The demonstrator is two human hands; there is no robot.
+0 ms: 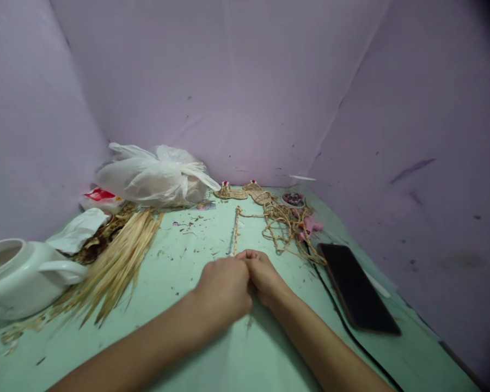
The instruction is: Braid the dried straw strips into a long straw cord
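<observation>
My left hand (224,288) and my right hand (265,275) rest together on the pale green table (179,332), knuckles touching, both with fingers curled shut. From between them a thin twisted straw cord (236,231) runs straight away across the table. It leads to a loose tangle of the same cord (283,220) further back. Both hands pinch the near end of the cord, though the fingertips are hidden. A bundle of dry straw strips (116,261) lies to the left of my left hand.
A white ceramic pot (16,277) stands at the left edge beside crumpled paper (77,230). A white plastic bag (155,177) sits at the back. A dark phone (357,286) with a black cable (338,316) lies on the right. Lilac sheets wall the table in.
</observation>
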